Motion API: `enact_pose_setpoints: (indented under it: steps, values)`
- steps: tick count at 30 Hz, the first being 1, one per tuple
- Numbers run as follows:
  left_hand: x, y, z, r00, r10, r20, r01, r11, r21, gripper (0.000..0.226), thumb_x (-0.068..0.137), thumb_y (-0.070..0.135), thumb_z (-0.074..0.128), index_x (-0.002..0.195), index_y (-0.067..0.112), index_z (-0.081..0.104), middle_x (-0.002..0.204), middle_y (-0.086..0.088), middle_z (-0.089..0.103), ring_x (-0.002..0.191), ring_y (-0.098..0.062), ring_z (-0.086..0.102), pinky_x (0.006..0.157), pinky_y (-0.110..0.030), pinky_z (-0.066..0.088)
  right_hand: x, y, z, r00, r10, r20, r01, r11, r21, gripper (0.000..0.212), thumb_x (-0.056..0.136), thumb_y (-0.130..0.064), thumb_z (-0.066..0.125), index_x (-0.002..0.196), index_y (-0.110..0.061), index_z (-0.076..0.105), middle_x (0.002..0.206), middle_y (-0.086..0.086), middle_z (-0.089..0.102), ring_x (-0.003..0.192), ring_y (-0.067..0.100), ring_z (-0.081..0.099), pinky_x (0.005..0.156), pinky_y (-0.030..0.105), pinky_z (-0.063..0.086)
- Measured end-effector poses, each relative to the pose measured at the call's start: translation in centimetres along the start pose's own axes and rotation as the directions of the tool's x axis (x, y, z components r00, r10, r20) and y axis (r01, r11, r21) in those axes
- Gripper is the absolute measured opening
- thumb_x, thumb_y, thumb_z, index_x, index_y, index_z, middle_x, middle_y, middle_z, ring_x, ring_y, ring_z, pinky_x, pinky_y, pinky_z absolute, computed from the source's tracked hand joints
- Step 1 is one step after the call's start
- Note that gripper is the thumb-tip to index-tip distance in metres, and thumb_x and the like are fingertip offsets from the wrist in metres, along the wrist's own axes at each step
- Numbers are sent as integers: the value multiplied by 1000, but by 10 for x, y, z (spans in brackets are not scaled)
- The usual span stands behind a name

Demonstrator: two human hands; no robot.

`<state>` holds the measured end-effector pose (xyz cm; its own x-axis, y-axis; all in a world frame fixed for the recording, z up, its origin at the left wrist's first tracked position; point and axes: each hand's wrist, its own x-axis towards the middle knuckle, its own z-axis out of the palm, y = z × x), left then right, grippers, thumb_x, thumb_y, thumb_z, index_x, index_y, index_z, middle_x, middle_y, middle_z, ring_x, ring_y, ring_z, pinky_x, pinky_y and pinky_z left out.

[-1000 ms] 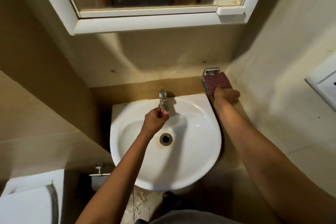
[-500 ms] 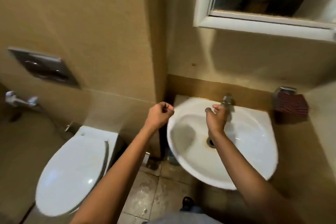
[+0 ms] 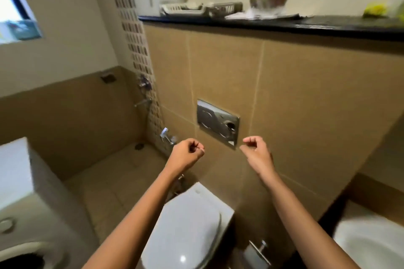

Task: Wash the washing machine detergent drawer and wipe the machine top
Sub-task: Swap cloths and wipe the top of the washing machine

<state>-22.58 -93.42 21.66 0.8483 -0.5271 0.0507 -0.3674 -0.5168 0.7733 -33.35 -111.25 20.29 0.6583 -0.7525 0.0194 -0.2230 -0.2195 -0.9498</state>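
A person's left hand [image 3: 187, 156] and right hand [image 3: 259, 153] hang in mid-air at the same height, apart from each other, each with fingers curled into a loose fist that holds nothing. Both bare forearms reach up from the bottom edge and are slightly blurred. Below and between them lies a closed white toilet lid [image 3: 185, 225]. On the tan tiled wall just behind the hands sits a chrome flush plate [image 3: 217, 123].

The washing machine [image 3: 19, 181] stands at the far left, well apart from both hands and cut off by the frame. Only its white top, one corner, a round knob and part of the dark door opening show. Its detergent drawer cannot be made out.

A white sink [image 3: 371, 244] is clipped at the lower right corner. Along the black ledge [image 3: 284, 25] above, plastic baskets [image 3: 201, 8] and other items are too smeared to identify.
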Motion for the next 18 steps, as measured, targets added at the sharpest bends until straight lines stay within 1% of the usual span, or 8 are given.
enact_pose_setpoints:
  steps: [4, 6, 8, 11, 13, 15, 16, 18]
  values:
    - [30, -2, -53, 997, 3, -71, -5, 999, -33, 3, 87, 16, 65, 88, 18, 67, 80, 5, 66, 71, -4, 57, 67, -12, 43, 19, -61, 37, 984, -171, 47, 174, 983, -57, 19, 80, -9, 62, 94, -21, 59, 107, 6, 56, 78, 13, 55, 77, 25, 42]
    - [45, 4, -71, 994, 40, -107, -45, 998, -45, 4, 87, 17, 65, 87, 21, 67, 81, 6, 66, 72, -3, 58, 69, -16, 45, 32, -90, 49, 965, -250, 75, 257, 962, -95, 18, 83, -11, 61, 97, -22, 57, 109, 3, 52, 83, 15, 57, 80, 27, 44]
    - [59, 13, -86, 989, 83, -121, -87, 996, -26, 7, 88, 18, 64, 85, 24, 64, 80, 10, 64, 70, 0, 57, 65, -11, 42, 50, -117, 58, 944, -312, 103, 324, 938, -124, 18, 85, -12, 58, 99, -23, 56, 111, 3, 50, 89, 17, 57, 85, 30, 45]
    - [83, 28, -109, 978, 135, -161, -135, 991, 16, 8, 89, 17, 63, 86, 24, 63, 79, 11, 64, 69, 1, 56, 60, -4, 41, 81, -166, 66, 902, -412, 132, 428, 893, -140, 21, 87, -13, 57, 106, -20, 57, 114, 2, 48, 94, 16, 54, 85, 27, 42]
    - [98, 35, -123, 965, 167, -200, -158, 986, 60, 5, 88, 16, 63, 87, 21, 65, 79, 10, 65, 71, 0, 58, 61, -4, 42, 102, -201, 68, 862, -490, 128, 505, 851, -146, 23, 86, -15, 58, 110, -18, 57, 115, 3, 48, 98, 15, 52, 89, 27, 41]
    - [116, 43, -135, 954, 173, -243, -156, 984, 89, 4, 87, 16, 65, 90, 17, 67, 82, 7, 67, 76, -5, 62, 66, -7, 44, 125, -237, 69, 817, -564, 120, 577, 801, -163, 25, 86, -16, 58, 111, -16, 57, 115, 4, 48, 99, 14, 50, 88, 25, 38]
    - [127, 47, -140, 950, 171, -261, -152, 984, 91, 4, 87, 16, 65, 91, 17, 68, 84, 6, 68, 78, -7, 63, 68, -8, 44, 137, -255, 68, 798, -591, 115, 602, 778, -177, 25, 86, -16, 58, 111, -15, 57, 115, 5, 49, 99, 16, 50, 87, 24, 38]
    - [148, 55, -149, 946, 163, -279, -143, 986, 90, 4, 87, 16, 66, 89, 19, 67, 83, 6, 68, 79, -7, 62, 66, -5, 42, 159, -287, 69, 755, -648, 97, 652, 726, -217, 25, 85, -14, 57, 110, -11, 58, 115, 10, 52, 101, 22, 51, 88, 24, 37]
